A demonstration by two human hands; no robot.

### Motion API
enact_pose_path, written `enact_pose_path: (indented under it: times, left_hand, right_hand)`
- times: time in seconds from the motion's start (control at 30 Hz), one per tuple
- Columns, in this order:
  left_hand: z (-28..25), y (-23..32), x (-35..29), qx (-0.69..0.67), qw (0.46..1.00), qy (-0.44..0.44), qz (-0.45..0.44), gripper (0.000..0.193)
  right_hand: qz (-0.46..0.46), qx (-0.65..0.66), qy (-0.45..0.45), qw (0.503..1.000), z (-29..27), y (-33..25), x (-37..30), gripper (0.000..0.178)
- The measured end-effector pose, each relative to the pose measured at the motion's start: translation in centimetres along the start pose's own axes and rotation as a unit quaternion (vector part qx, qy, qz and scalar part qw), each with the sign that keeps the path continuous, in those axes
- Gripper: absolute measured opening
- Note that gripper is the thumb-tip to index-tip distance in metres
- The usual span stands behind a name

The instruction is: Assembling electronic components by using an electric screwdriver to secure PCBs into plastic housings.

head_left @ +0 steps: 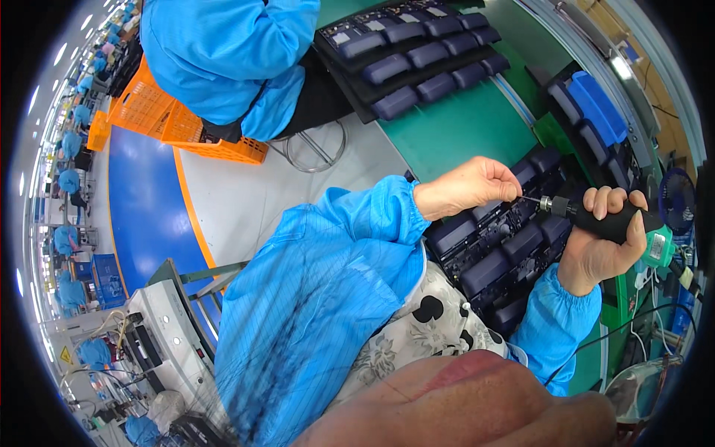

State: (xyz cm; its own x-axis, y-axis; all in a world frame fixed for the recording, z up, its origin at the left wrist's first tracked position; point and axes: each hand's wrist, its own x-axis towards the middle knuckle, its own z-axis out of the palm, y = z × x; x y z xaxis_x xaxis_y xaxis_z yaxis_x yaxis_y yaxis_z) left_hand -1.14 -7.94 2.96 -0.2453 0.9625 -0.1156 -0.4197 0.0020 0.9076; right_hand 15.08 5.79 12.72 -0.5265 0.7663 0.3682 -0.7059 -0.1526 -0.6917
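My right hand (599, 242) is wrapped round an electric screwdriver (585, 214) with a black grip and a green end. Its thin bit points left, toward my other hand. The fingers of my left hand (477, 186) are pinched together right at the tip of the bit. Whatever lies between those fingertips is too small to make out. Below both hands, dark moulded units (514, 249) with exposed inner parts sit in rows on a tray on the green bench. My arms and the screwdriver partly cover them.
More dark units (417, 56) fill a tray farther along the green bench (462, 138). A blue bin (597, 108) and a small fan (676, 197) stand at the right. Cables hang near the right arm. A co-worker in blue (223, 59) sits at upper left beside orange crates (212, 145).
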Motion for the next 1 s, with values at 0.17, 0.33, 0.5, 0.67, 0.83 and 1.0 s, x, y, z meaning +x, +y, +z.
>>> enact_pose_path:
  times: [0.17, 0.33, 0.5, 0.67, 0.83, 1.0]
  left_hand:
    - [1.1, -0.5, 0.2, -0.002, 1.0, -0.005, -0.005, 0.027]
    - [1.8, 0.2, 0.5, 0.068, 0.997, 0.015, 0.029, 0.026]
    - [1.2, -0.1, 0.4, 0.01, 0.999, -0.004, 0.035, 0.039]
    - [0.3, -1.2, 1.2, -0.016, 0.998, -0.047, 0.027, 0.049]
    - [-1.0, -1.8, 1.0, -0.048, 0.995, -0.084, 0.032, 0.043]
    - [0.0, -2.3, 1.3, -0.095, 0.992, -0.07, -0.046, 0.033]
  right_hand:
    - [-0.015, -0.008, 0.009, 1.0, -0.4, -0.4, -0.4, 0.029]
    - [0.003, 0.039, -0.047, 0.998, -2.3, -0.2, 0.9, 0.029]
    - [0.003, 0.104, -0.072, 0.992, -1.8, -0.7, 1.1, 0.04]
    - [0.028, 0.074, -0.035, 0.996, -0.9, -0.1, 0.4, 0.029]
    - [-0.118, -0.047, 0.032, 0.991, 3.2, 0.9, -0.9, 0.034]
    - [-0.142, -0.069, 0.03, 0.987, 3.0, 0.8, -1.1, 0.037]
